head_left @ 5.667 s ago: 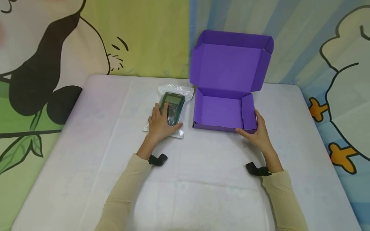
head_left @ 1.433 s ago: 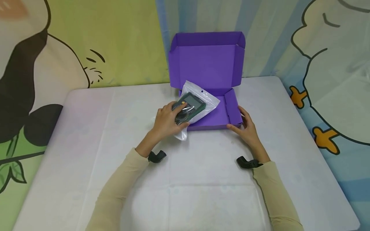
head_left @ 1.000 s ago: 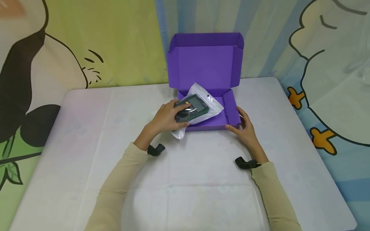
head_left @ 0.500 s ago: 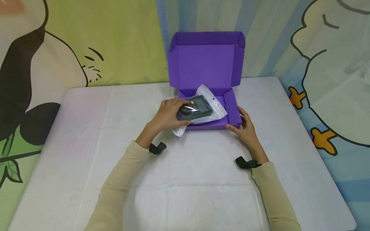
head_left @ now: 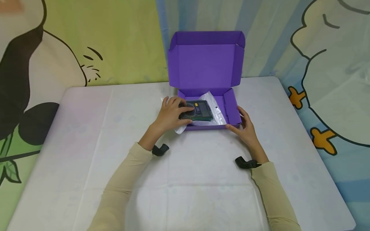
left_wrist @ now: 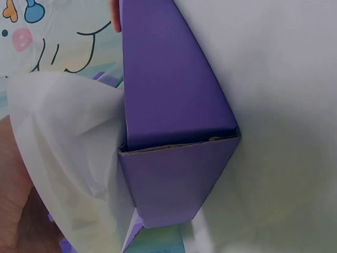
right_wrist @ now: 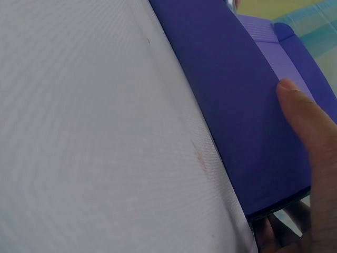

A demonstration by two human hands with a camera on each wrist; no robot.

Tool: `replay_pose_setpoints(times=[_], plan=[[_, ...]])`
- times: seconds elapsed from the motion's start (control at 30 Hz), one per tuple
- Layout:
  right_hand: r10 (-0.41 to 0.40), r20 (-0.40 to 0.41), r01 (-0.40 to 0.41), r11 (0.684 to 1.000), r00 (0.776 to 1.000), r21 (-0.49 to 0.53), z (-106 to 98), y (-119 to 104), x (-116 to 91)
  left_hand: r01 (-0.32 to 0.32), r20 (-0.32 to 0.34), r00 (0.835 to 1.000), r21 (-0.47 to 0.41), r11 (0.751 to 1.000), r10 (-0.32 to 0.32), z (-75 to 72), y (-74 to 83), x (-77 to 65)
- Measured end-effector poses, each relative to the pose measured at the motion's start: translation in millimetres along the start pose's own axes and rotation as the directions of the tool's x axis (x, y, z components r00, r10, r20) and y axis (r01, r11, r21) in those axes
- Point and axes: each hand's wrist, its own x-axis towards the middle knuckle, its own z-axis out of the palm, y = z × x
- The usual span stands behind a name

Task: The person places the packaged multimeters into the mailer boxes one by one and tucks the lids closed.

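A dark green multimeter (head_left: 204, 111) in a clear zip bag (head_left: 217, 115) lies at a slight angle in the left part of the open purple cardboard box (head_left: 206, 65). My left hand (head_left: 169, 116) holds its dial end, with the index finger across the dial and the thumb along the near side. In the left wrist view, the loose bag end (left_wrist: 68, 134) bulges over the wall of the box (left_wrist: 174, 79); most of that hand is out of frame. My right hand (head_left: 246, 131) grips the box's front right corner, its thumb (right_wrist: 303, 110) on the front wall.
The box lid stands upright against the patterned backdrop (head_left: 127, 48) at the table's rear edge. A white cloth (head_left: 185, 186) covers the table. Black wrist cameras (head_left: 160, 150) sit on both wrists.
Over several seconds, my left hand has carried the bagged multimeter rightward from the table into the box. Lately it has turned more sideways and come down lower. My right hand stays at the corner.
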Motion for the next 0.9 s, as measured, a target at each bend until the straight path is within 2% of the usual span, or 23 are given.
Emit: replay_pose_setpoints(times=[0.03,0.27,0.4,0.53,0.77,0.9], plan=[[0.001,0.001,-0.001,1.0,1.0,0.0,0.2,0.0,0.2,0.002,-0.005,1.0,0.004,1.0,-0.002,0.5,0.6,-0.5],[-0.033,-0.02,0.033,0.999,0.999,0.011,-0.7,37.7,9.2,0.01,-0.045,0.999,-0.031,0.999,-0.011,7.5,4.2,0.7],[-0.02,-0.019,0.02,1.0,1.0,0.022,-0.7,39.0,9.8,-0.011,-0.043,0.999,-0.047,0.999,0.009,12.3,6.2,3.9],[0.004,-0.011,-0.003,1.0,1.0,0.031,-1.7,33.8,8.5,-0.028,-0.032,0.999,-0.047,0.999,0.026,16.1,9.5,9.0],[-0.023,-0.001,0.023,0.999,1.0,0.026,0.0,1.2,-0.1,-0.036,-0.015,0.999,-0.077,0.996,0.034,25.0,13.7,19.3],[-0.02,-0.003,0.02,1.0,1.0,0.015,1.4,-0.9,-0.2,-0.044,-0.002,0.999,-0.066,0.997,0.044,33.3,15.6,24.7]])
